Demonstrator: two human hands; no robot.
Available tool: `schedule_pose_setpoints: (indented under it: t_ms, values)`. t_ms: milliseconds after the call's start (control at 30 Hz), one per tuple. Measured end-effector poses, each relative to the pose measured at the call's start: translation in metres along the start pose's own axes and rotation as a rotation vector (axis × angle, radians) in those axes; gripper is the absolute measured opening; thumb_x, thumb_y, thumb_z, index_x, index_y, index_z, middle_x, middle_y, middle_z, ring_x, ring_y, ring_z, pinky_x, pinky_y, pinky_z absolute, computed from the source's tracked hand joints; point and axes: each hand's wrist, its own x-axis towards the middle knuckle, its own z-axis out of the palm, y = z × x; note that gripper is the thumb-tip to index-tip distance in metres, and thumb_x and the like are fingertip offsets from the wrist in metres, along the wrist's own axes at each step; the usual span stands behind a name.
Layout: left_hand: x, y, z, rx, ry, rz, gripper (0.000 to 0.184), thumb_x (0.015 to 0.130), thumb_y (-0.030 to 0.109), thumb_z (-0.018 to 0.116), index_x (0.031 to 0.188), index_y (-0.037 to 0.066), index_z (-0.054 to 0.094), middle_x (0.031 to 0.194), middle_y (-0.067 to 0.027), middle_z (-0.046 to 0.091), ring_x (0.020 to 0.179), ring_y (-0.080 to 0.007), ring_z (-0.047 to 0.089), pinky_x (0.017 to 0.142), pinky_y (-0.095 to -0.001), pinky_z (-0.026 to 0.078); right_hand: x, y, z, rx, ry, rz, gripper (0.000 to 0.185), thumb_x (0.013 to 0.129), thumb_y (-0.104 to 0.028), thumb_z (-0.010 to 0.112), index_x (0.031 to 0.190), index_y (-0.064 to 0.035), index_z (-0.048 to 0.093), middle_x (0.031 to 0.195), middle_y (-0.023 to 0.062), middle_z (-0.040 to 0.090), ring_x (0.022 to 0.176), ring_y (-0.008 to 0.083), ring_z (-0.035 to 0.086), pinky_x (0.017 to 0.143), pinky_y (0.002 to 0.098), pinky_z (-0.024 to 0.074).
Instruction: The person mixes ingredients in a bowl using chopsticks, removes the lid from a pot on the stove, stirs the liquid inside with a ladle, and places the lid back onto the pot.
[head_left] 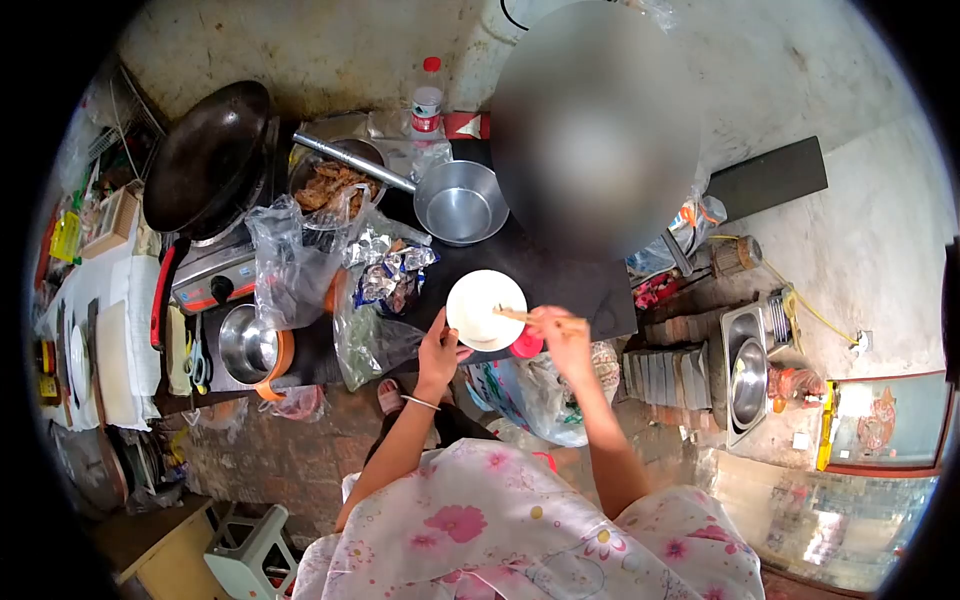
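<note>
Holding white bowl (pixel 478 298) in left hand (pixel 436 352), chopsticks (pixel 514 315) in right hand (pixel 562 337), at crowded black desk (pixel 585 288) by stained wall (pixel 360 55).

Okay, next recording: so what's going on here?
A person's left hand holds a white bowl over the near part of a dark table. The right hand holds wooden chopsticks, their tips at the bowl. A long-handled metal dipper sits just beyond the bowl; a wok is off left.

Left hand (pixel 438 352) holds white bowl (pixel 481 309)
</note>
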Motion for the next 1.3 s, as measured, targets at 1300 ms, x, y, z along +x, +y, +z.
schedule_pose_setpoints:
  t_ms: [1300]
  values:
    - [0.0, 0.001, -0.002, 0.074, 0.0, -0.033, 0.045, 0.091, 0.007, 0.042, 0.134, 0.01, 0.031, 0.095, -0.0091, 0.053, 0.072, -0.0178, 0.061, 0.061, -0.0292, 0.055, 0.002, 0.001, 0.002, 0.192, -0.048, 0.226, 0.023, 0.087, -0.016, 0.055, 0.089, 0.0066, 0.059, 0.076, 0.0115, 0.064, 0.062, 0.0125, 0.061, 0.059, 0.0235, 0.0513]
